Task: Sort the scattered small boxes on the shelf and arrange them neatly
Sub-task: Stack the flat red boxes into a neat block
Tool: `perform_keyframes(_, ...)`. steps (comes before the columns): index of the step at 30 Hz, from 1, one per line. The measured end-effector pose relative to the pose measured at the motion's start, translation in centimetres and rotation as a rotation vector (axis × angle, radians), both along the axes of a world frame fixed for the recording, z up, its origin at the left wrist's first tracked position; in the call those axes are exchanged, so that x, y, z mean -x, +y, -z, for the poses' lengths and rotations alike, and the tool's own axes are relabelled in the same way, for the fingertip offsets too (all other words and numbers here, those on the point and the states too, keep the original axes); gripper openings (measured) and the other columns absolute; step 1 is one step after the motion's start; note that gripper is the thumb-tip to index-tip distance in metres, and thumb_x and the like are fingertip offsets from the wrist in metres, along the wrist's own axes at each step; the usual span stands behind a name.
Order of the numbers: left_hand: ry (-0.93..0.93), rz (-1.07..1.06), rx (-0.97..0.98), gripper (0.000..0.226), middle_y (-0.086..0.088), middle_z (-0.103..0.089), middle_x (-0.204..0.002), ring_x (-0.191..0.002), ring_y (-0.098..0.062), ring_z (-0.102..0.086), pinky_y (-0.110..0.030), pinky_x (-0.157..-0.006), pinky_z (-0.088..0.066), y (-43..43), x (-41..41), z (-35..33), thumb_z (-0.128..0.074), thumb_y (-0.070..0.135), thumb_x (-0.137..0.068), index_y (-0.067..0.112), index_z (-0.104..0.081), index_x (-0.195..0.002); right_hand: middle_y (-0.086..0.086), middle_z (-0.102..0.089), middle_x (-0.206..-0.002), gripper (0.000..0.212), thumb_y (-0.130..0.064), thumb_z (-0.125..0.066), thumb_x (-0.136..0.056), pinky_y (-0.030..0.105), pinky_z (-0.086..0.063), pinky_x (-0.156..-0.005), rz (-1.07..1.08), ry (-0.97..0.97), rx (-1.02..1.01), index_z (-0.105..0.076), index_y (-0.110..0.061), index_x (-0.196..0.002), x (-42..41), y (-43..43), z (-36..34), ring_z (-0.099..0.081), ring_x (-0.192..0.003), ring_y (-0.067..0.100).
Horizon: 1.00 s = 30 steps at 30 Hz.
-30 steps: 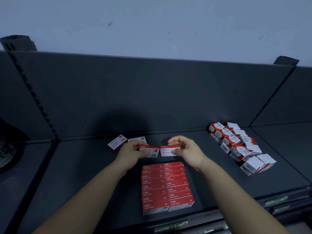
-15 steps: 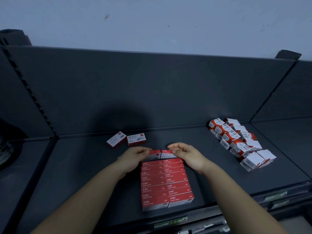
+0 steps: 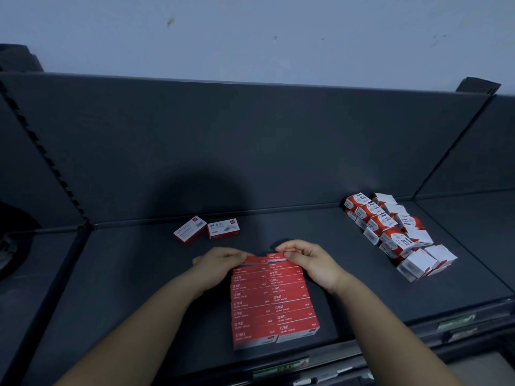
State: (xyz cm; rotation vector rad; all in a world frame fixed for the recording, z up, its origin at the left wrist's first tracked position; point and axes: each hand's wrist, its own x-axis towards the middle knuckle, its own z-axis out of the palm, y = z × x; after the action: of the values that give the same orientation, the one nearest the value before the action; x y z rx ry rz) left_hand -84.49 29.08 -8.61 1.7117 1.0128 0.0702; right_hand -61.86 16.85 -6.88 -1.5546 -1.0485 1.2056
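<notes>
Two neat columns of red staple boxes (image 3: pixel 273 302) stand on the dark shelf (image 3: pixel 125 274), running from its front edge toward the back. My left hand (image 3: pixel 220 263) pinches a red box (image 3: pixel 255 261) at the far end of the left column. My right hand (image 3: pixel 309 260) pinches another red box (image 3: pixel 276 257) at the far end of the right column. Both boxes sit against the rows. Two loose red-and-white boxes (image 3: pixel 206 229) lie behind, near the back panel.
A pile of several red-and-white boxes (image 3: pixel 395 235) sits at the right of the shelf. The dark back panel (image 3: pixel 250 149) rises behind. Price-tag rail (image 3: pixel 281 367) runs along the front edge. A perforated upright (image 3: pixel 41 151) bounds the left side.
Both hands have come down and toward me, bringing the two red boxes from the air onto the far ends of the two columns.
</notes>
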Motion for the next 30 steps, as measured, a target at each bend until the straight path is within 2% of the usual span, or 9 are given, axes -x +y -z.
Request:
perform_keyframes(5,-0.029,0.02,0.01,0.043,0.029,-0.07,-0.103,-0.125,-0.014,-0.051,-0.05,-0.119,-0.018,0.5,0.0,0.7,-0.048,0.079,-0.068,0.061,-0.067,-0.102,-0.001,-0.074,-0.097,0.018,-0.006,-0.055,-0.099,0.021,-0.052,-0.08,-0.044,-0.034,0.009,-0.069,-0.01,-0.111,-0.2,-0.1,-0.3,-0.069,-0.088,0.01)
perform_keyframes(10,-0.068,0.018,-0.004,0.047,0.033,-0.068,-0.106,-0.13,-0.015,-0.048,-0.047,-0.119,-0.021,0.5,0.2,1.1,-0.052,0.084,-0.063,0.064,-0.064,-0.105,0.0,-0.074,-0.098,0.018,-0.01,-0.056,-0.099,0.022,-0.052,-0.081,-0.04,-0.048,0.027,-0.069,-0.011,-0.112,-0.1,-0.1,-0.3,-0.069,-0.089,0.012)
perform_keyframes(14,-0.134,0.018,0.002,0.056,0.032,-0.067,-0.111,-0.127,-0.01,-0.052,-0.046,-0.119,-0.023,0.4,0.5,0.8,-0.056,0.088,-0.058,0.065,-0.061,-0.109,0.005,-0.074,-0.106,0.02,-0.016,-0.057,-0.099,0.03,-0.051,-0.096,-0.079,-0.066,0.069,-0.071,-0.016,-0.113,-0.7,0.3,-0.9,-0.069,-0.099,0.017)
perform_keyframes(17,-0.283,-0.043,-0.028,0.048,0.025,-0.069,-0.113,-0.118,-0.001,-0.059,-0.047,-0.117,-0.028,0.6,1.4,0.5,-0.064,0.071,-0.067,0.062,-0.058,-0.113,0.007,-0.075,-0.107,0.018,-0.012,-0.055,-0.1,0.032,-0.051,-0.097,-0.046,-0.049,0.082,-0.07,-0.013,-0.11,-1.3,1.4,-2.2,-0.069,-0.099,0.02)
perform_keyframes(19,-0.303,-0.203,-0.22,0.035,0.026,-0.069,-0.109,-0.118,0.0,-0.057,-0.046,-0.115,-0.029,0.9,2.1,-0.1,-0.068,0.049,-0.079,0.053,-0.061,-0.112,0.002,-0.074,-0.105,0.016,-0.013,-0.055,-0.1,0.029,-0.051,-0.089,-0.03,-0.1,0.094,-0.069,-0.016,-0.108,-1.3,2.5,-3.5,-0.067,-0.094,0.016)
perform_keyframes(21,-0.226,-0.432,-0.522,0.031,0.024,-0.065,-0.11,-0.12,-0.007,-0.053,-0.038,-0.105,-0.028,1.5,3.1,-1.1,-0.069,0.028,-0.086,0.04,-0.06,-0.113,-0.001,-0.072,-0.104,0.014,-0.014,-0.055,-0.1,0.024,-0.049,-0.08,-0.058,-0.203,0.116,-0.067,-0.017,-0.107,-0.8,3.9,-4.8,-0.065,-0.089,0.013)
perform_keyframes(23,-0.067,-0.563,-0.7,0.039,0.012,-0.059,-0.122,-0.124,-0.02,-0.045,-0.037,-0.097,-0.026,2.3,4.1,-1.8,-0.068,0.028,-0.087,0.029,-0.056,-0.124,0.002,-0.069,-0.104,0.013,-0.014,-0.056,-0.099,0.021,-0.049,-0.076,-0.117,-0.328,0.141,-0.065,-0.017,-0.107,0.4,5.4,-5.7,-0.063,-0.087,0.013)
perform_keyframes(26,0.185,-0.515,-0.607,0.064,-0.004,-0.043,-0.143,-0.133,-0.03,-0.035,-0.046,-0.105,-0.026,4.0,5.1,-1.6,-0.066,0.046,-0.087,0.024,-0.041,-0.141,0.006,-0.066,-0.109,0.018,-0.015,-0.06,-0.096,0.026,-0.049,-0.085,-0.209,-0.538,0.175,-0.063,-0.016,-0.114,2.9,8.0,-6.1,-0.061,-0.091,0.014)
perform_keyframes(30,0.246,-0.367,-0.541,0.067,-0.004,-0.036,-0.147,-0.132,-0.027,-0.035,-0.043,-0.107,-0.028,5.3,5.7,-0.2,-0.063,0.05,-0.089,0.025,-0.038,-0.146,0.005,-0.064,-0.12,0.047,-0.024,-0.065,-0.092,0.027,-0.045,-0.092,-0.262,-0.762,0.249,-0.052,-0.014,-0.136,5.8,10.9,-5.3,-0.061,-0.104,0.019)
